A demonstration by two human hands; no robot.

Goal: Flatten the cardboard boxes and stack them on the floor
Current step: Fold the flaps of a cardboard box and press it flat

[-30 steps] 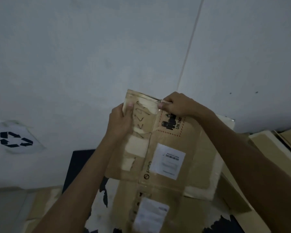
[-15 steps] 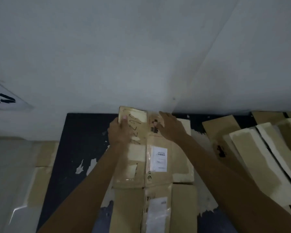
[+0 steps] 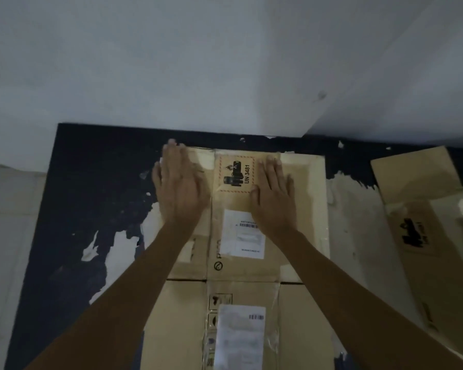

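Note:
A flattened brown cardboard box with a UN 3481 battery sticker and a white shipping label lies on the dark floor mat, its far edge near the wall. My left hand presses flat on its upper left part with straight fingers. My right hand presses flat beside the sticker, fingers straight. Another flattened box with a white label lies under it, nearer to me.
The dark worn mat with peeled white patches sits against the grey-white wall. More flattened cardboard lies spread at the right. Pale floor runs along the left.
The box, held up by its top edge a second ago, has come down flat onto the pile. Both hands let go of the edge and now press on it with flat palms.

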